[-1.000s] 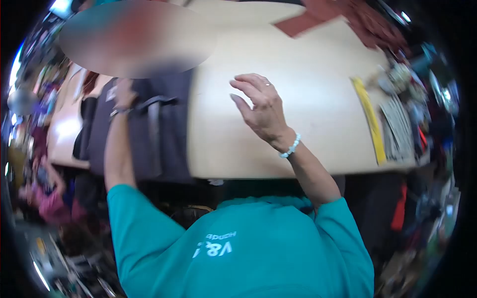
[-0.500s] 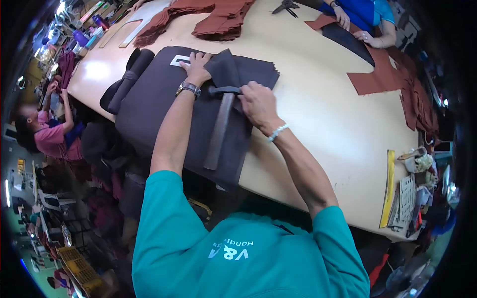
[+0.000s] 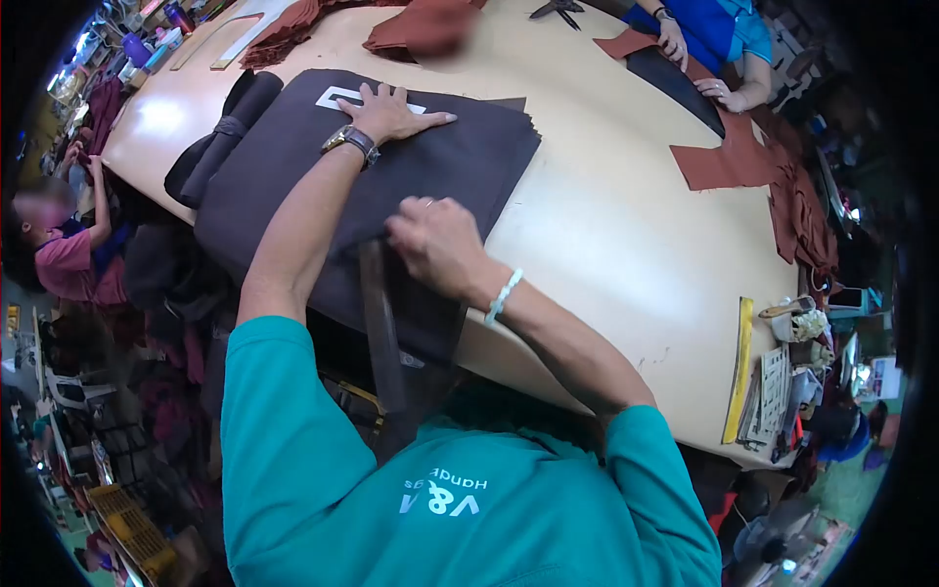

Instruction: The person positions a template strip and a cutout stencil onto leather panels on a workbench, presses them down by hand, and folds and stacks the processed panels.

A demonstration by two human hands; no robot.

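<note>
A stack of dark cloth [image 3: 264,186] lies at the table's near edge. My left hand [image 3: 386,112] presses flat on its top with fingers spread, partly over a white rectangle with a dark centre [image 3: 331,96]. Lower on the stack, my right hand [image 3: 438,245] is closed, its fingers smeared by motion. From beside those fingers a long dark cloth strip [image 3: 381,333] hangs over the front edge toward my shirt. Its gripped end is hidden by the fingers.
A tied dark cloth roll [image 3: 217,147] lies left of the stack. Rust-brown cut pieces [image 3: 719,166] and black scissors [image 3: 556,12] are on the table [image 3: 587,245]. Across from me, a co-worker's hands [image 3: 719,93] rest on cloth. A yellow-edged ruler [image 3: 738,372] lies at the right.
My right hand has pulled toward me, bringing the strip down over the table's edge. The folded dark cloth near my left hand has left the stack's top. My left hand's fingers have spread.
</note>
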